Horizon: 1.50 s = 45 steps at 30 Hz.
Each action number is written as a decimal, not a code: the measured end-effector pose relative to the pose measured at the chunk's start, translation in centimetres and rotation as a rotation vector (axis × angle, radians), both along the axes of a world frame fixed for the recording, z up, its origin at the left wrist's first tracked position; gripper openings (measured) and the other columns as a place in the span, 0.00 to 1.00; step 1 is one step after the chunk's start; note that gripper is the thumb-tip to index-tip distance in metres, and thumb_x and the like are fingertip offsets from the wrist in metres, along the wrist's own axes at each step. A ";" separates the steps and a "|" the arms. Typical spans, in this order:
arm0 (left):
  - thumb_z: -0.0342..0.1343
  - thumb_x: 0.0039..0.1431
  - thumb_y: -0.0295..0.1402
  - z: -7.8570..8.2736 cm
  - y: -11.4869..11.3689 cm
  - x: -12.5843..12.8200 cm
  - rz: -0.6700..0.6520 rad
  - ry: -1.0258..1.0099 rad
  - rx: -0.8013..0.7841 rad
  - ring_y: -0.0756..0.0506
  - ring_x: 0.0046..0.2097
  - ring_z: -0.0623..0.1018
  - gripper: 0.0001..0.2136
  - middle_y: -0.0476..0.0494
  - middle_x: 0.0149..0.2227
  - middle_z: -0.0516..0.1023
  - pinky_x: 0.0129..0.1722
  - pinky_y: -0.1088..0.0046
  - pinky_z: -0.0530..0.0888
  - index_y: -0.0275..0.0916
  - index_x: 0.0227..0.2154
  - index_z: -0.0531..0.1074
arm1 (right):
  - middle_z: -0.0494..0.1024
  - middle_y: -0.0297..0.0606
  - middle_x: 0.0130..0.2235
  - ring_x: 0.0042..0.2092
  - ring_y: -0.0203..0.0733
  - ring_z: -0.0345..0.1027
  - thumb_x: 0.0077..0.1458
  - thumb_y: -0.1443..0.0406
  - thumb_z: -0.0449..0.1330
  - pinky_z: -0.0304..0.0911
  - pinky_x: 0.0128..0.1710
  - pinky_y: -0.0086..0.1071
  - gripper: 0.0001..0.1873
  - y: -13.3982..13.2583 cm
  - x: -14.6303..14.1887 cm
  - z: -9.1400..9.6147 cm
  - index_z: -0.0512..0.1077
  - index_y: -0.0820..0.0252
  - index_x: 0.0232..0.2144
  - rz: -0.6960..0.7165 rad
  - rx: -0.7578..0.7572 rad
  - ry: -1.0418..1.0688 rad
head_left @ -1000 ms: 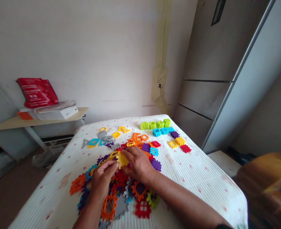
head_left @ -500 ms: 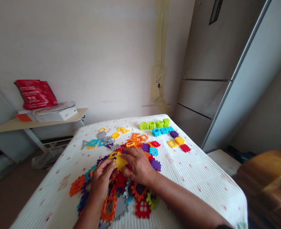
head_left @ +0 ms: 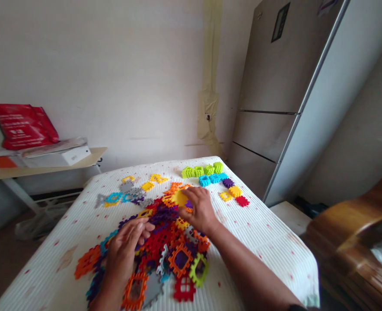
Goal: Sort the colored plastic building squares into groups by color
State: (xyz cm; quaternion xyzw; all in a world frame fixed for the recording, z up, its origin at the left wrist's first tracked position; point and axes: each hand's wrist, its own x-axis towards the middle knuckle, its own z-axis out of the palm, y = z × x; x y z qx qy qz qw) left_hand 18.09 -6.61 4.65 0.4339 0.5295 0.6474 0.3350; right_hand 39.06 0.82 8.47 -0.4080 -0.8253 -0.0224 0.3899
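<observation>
My right hand (head_left: 199,209) grips a flat yellow interlocking building tile (head_left: 179,198) by its edge, over the far side of a mixed pile of toothed plastic tiles (head_left: 160,239). Over the pile's left side is my left hand (head_left: 126,242), its fingers loosely bent and slightly apart, with no tile visible in them. An orange frame tile (head_left: 180,259), a red window tile (head_left: 184,288) and a lime frame tile (head_left: 198,269) lie at the pile's near right. The pile's left part is partly hidden by my left forearm.
Lime stacks (head_left: 198,171) and blue stacks (head_left: 204,180) stand at the table's far right, near a yellow stack (head_left: 235,191) and a red tile (head_left: 242,201). Grey tiles (head_left: 135,193) lie far left. A fridge (head_left: 272,99) stands behind right; a wooden chair (head_left: 349,233) is at right.
My right hand has carried the yellow tile away from my left hand, toward the far side of the pile. My left hand has let go of it. The camera view has turned slightly right.
</observation>
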 end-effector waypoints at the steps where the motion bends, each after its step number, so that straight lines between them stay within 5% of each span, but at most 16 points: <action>1: 0.57 0.48 0.45 0.0 0.0 -0.2 0.017 0.013 0.005 0.48 0.27 0.70 0.16 0.44 0.28 0.77 0.25 0.73 0.67 0.37 0.33 0.73 | 0.71 0.44 0.47 0.47 0.49 0.60 0.49 0.59 0.58 0.52 0.48 0.42 0.23 1.1 1.8 0.2 0.69 0.60 0.48 -0.116 -0.018 0.022; 5: 0.57 0.49 0.44 -0.4 0.2 -0.7 0.043 0.025 -0.005 0.48 0.27 0.70 0.14 0.44 0.29 0.77 0.25 0.74 0.66 0.37 0.31 0.73 | 0.71 0.46 0.46 0.48 0.52 0.59 0.49 0.60 0.57 0.54 0.45 0.42 0.22 5.1 9.7 -0.3 0.71 0.60 0.47 -0.656 -0.171 0.023; 8: 0.58 0.47 0.44 -0.4 0.1 -0.6 0.045 0.028 -0.022 0.48 0.27 0.70 0.15 0.44 0.28 0.77 0.26 0.74 0.67 0.37 0.31 0.73 | 0.71 0.47 0.45 0.48 0.53 0.60 0.49 0.58 0.56 0.56 0.42 0.42 0.23 6.6 14.0 -1.9 0.71 0.59 0.47 -0.861 -0.322 -0.048; 13: 0.60 0.44 0.45 -0.1 -0.1 -0.3 0.045 0.068 -0.064 0.48 0.28 0.71 0.16 0.44 0.27 0.78 0.27 0.74 0.68 0.37 0.31 0.74 | 0.70 0.46 0.46 0.49 0.52 0.60 0.50 0.56 0.55 0.57 0.42 0.43 0.23 7.1 15.6 -3.7 0.71 0.57 0.47 -0.911 -0.430 -0.119; 23: 0.60 0.42 0.47 0.2 -0.2 -0.6 0.054 0.145 -0.113 0.46 0.29 0.74 0.18 0.43 0.27 0.79 0.30 0.73 0.71 0.37 0.30 0.74 | 0.69 0.48 0.49 0.51 0.53 0.60 0.52 0.55 0.53 0.57 0.44 0.44 0.25 7.7 15.2 -4.3 0.69 0.58 0.50 -0.943 -0.501 -0.201; 31: 0.60 0.42 0.45 0.6 -0.4 -0.4 0.047 0.178 -0.089 0.46 0.29 0.75 0.17 0.43 0.26 0.79 0.30 0.72 0.72 0.37 0.29 0.75 | 0.69 0.49 0.48 0.50 0.52 0.61 0.52 0.56 0.53 0.57 0.45 0.46 0.24 7.6 15.2 -4.6 0.69 0.60 0.49 -0.913 -0.524 -0.171; 35: 0.59 0.43 0.46 0.5 -0.4 -0.4 0.045 0.185 -0.074 0.46 0.28 0.75 0.16 0.44 0.25 0.79 0.31 0.72 0.72 0.37 0.29 0.74 | 0.67 0.49 0.51 0.52 0.54 0.58 0.51 0.57 0.54 0.56 0.46 0.49 0.25 7.2 14.8 -4.1 0.67 0.59 0.51 -0.889 -0.333 -0.131; 39: 0.58 0.44 0.45 0.3 -0.3 -0.5 0.041 0.190 -0.068 0.45 0.29 0.75 0.16 0.44 0.25 0.79 0.31 0.71 0.72 0.37 0.29 0.74 | 0.67 0.47 0.52 0.52 0.50 0.59 0.52 0.63 0.54 0.56 0.50 0.43 0.23 7.0 12.3 -4.3 0.67 0.60 0.51 -0.534 -0.124 -0.149; 42: 0.58 0.44 0.45 0.2 -0.2 -0.6 0.045 0.213 -0.059 0.45 0.29 0.75 0.15 0.43 0.25 0.78 0.31 0.71 0.72 0.37 0.29 0.74 | 0.67 0.45 0.54 0.53 0.45 0.60 0.51 0.69 0.52 0.57 0.51 0.37 0.25 7.0 9.2 -5.1 0.66 0.59 0.53 -0.224 -0.186 -0.248; 45: 0.58 0.45 0.45 0.1 -0.1 -0.6 0.048 0.223 -0.053 0.46 0.29 0.75 0.15 0.44 0.25 0.78 0.31 0.71 0.72 0.37 0.29 0.74 | 0.64 0.44 0.57 0.54 0.47 0.59 0.49 0.72 0.50 0.57 0.51 0.39 0.29 7.1 6.4 -5.9 0.64 0.57 0.56 -0.172 -0.301 -0.351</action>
